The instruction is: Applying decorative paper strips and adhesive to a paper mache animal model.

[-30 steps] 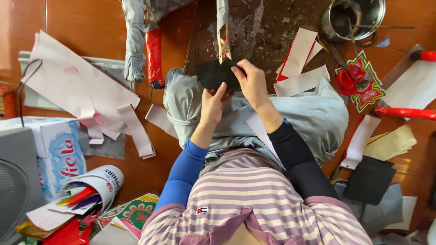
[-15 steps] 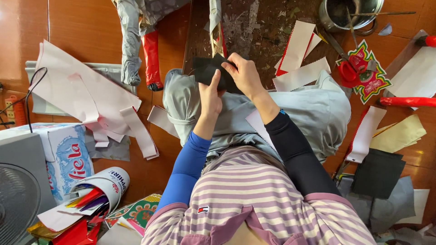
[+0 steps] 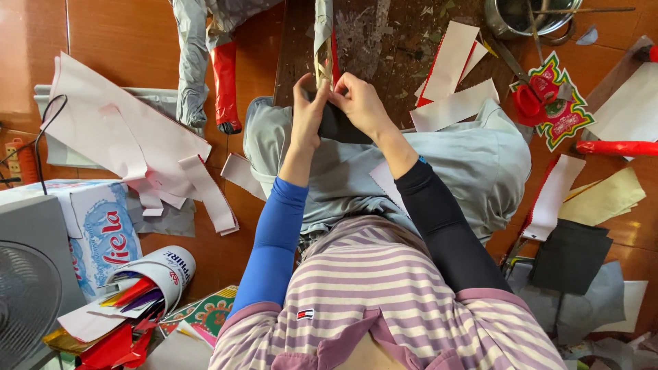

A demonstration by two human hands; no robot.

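Observation:
I sit on the floor with my grey-trousered knees drawn up. A black sheet of paper (image 3: pixel 337 127) rests over my knees. My left hand (image 3: pixel 310 109) grips its left side. My right hand (image 3: pixel 359 103) pinches its top edge, right where a slim upright stick wrapped in silver and gold paper (image 3: pixel 322 38) comes down. Both hands nearly touch at that stick's lower end. The black sheet is largely hidden behind my fingers.
White paper strips (image 3: pixel 452 75) and a red-green ornament (image 3: pixel 552 103) lie at the right beside a metal pot (image 3: pixel 521 17). A silver and red wrapped piece (image 3: pixel 205 62) and large pale sheets (image 3: pixel 116 130) lie left. A cup of coloured paper (image 3: pixel 147 284), a box and a fan stand lower left. Black sheets (image 3: pixel 569 257) lie right.
Both hands have moved the black sheet up to the wrapped stick's lower end, and the fingers now close together there. The view has shifted slightly.

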